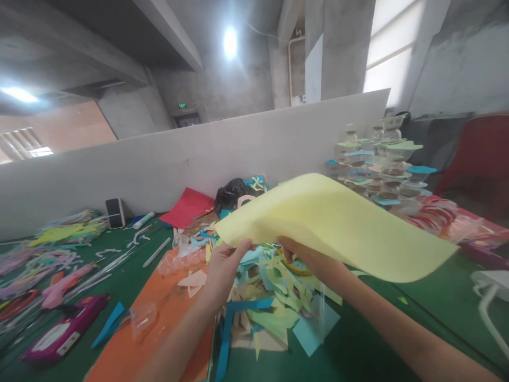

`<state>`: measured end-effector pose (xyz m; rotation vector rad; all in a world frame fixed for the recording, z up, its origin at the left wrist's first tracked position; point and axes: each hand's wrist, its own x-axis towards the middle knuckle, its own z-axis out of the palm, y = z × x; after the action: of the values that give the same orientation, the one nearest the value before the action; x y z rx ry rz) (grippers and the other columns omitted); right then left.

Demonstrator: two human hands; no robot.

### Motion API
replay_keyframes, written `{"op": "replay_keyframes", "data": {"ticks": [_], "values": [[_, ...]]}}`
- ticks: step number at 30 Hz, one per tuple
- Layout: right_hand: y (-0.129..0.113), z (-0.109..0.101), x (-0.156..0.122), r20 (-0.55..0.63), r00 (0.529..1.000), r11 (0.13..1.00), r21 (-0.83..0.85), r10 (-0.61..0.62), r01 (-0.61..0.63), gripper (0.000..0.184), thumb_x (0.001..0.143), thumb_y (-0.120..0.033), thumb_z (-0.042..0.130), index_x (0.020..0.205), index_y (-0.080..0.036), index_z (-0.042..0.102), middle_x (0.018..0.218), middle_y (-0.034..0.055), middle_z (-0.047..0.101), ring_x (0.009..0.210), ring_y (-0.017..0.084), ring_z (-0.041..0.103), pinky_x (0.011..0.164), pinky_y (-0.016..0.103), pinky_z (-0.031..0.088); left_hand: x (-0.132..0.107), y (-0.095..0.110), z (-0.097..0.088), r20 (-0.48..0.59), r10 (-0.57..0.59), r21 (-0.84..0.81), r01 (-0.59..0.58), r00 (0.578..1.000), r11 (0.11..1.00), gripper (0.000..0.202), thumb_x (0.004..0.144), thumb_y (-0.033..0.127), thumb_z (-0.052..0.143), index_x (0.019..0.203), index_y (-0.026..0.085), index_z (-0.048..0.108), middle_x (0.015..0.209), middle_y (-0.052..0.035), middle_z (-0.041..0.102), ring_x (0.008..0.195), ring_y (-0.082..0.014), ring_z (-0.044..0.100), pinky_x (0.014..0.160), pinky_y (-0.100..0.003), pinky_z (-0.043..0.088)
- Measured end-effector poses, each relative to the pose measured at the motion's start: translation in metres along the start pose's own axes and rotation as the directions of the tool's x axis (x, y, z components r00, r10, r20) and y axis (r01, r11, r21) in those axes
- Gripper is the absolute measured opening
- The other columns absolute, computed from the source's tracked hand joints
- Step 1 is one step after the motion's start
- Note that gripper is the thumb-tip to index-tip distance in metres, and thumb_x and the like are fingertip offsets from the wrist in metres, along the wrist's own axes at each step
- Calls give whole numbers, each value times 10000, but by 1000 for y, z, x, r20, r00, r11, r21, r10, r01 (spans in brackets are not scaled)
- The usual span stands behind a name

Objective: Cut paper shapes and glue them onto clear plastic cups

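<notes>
A large sheet of pale yellow paper (318, 212) arches in the air in front of me, its right part bending down over the table. My left hand (228, 262) pinches its lower left edge, thumb on top. My right hand (294, 250) is closed at the lower edge near the middle, its fingers partly hidden by the paper. Just beneath that hand shows a yellow curved band (300, 269); whether the hand touches it I cannot tell. Below both hands lies a heap of green, blue and cream paper scraps (274, 297).
An orange board (170, 318) lies left of the scraps with clear plastic cups (143, 318). Farther left are a pink glue gun (66, 286), a purple box (63, 331), scissors (19, 305) and a phone (115, 213). Stacked cups with paper (382, 170) stand back right, before a white partition (159, 159).
</notes>
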<state>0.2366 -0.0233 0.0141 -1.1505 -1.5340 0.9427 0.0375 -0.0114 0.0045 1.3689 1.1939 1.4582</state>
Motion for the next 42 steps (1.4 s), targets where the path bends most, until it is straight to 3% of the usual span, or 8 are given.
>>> {"op": "replay_keyframes", "data": {"ticks": [3, 8, 14, 18, 26, 30, 35, 42], "values": [[-3, -6, 0, -16, 999, 999, 30, -33, 34, 454, 869, -452, 560, 474, -230, 545, 615, 12, 619, 740, 194, 597, 903, 349, 429, 6, -5, -5, -25, -32, 0, 32, 999, 999, 412, 668, 574, 792, 706, 164, 773, 822, -107, 781, 879, -258, 702, 878, -368, 527], [2, -14, 5, -44, 998, 965, 258, -40, 50, 442, 833, -547, 617, 552, -206, 625, 593, 22, 618, 669, 175, 585, 746, 318, 487, 14, -4, -9, -84, -60, -65, 55, 995, 996, 457, 583, 583, 845, 725, 155, 769, 778, -96, 773, 828, -240, 700, 875, -368, 536], [8, -37, 17, -279, 960, 898, 414, -30, 149, 463, 774, -587, 708, 539, -195, 638, 564, -2, 581, 565, 123, 536, 653, 274, 494, 26, 9, -16, -184, -23, -189, -13, 983, 982, 480, 469, 543, 904, 676, 142, 740, 706, -69, 744, 735, -208, 699, 851, -353, 563], [13, -44, 24, -359, 933, 814, 536, -20, 224, 405, 759, -543, 750, 581, -202, 621, 598, -17, 577, 551, 113, 515, 629, 264, 481, 32, 8, -21, -228, -17, -214, -33, 974, 976, 474, 462, 509, 915, 684, 134, 727, 713, -67, 743, 710, -184, 687, 819, -327, 574], [19, -37, 27, -371, 927, 758, 619, 51, 206, 314, 770, -518, 673, 701, -222, 593, 538, -27, 528, 527, 155, 491, 541, 306, 420, 32, 3, -22, -231, -43, -259, -19, 972, 966, 406, 549, 417, 900, 746, 116, 712, 758, -74, 743, 740, -180, 698, 856, -317, 562], [21, -37, 28, -354, 927, 763, 631, 121, 141, 294, 759, -515, 684, 773, -230, 612, 646, -5, 593, 539, 157, 504, 520, 314, 424, 34, 0, -24, -212, -56, -401, -34, 976, 916, 399, 474, 346, 935, 728, 161, 689, 736, -30, 747, 698, -169, 704, 807, -316, 580], [19, -35, 27, -346, 918, 768, 636, 193, 78, 337, 708, -525, 750, 722, -230, 587, 765, 27, 647, 548, 153, 508, 440, 297, 381, 38, -8, -28, -213, -26, -466, -78, 977, 881, 314, 591, 308, 892, 795, 191, 684, 860, -16, 764, 764, -148, 711, 834, -293, 569], [23, -29, 25, -274, 944, 714, 697, 183, 64, 310, 738, -517, 742, 693, -238, 616, 706, 10, 636, 573, 154, 510, 606, 331, 467, 38, -10, -25, -278, -47, -469, -93, 960, 878, 265, 628, 278, 861, 793, 180, 679, 762, -4, 735, 682, -119, 683, 811, -260, 567]]}}
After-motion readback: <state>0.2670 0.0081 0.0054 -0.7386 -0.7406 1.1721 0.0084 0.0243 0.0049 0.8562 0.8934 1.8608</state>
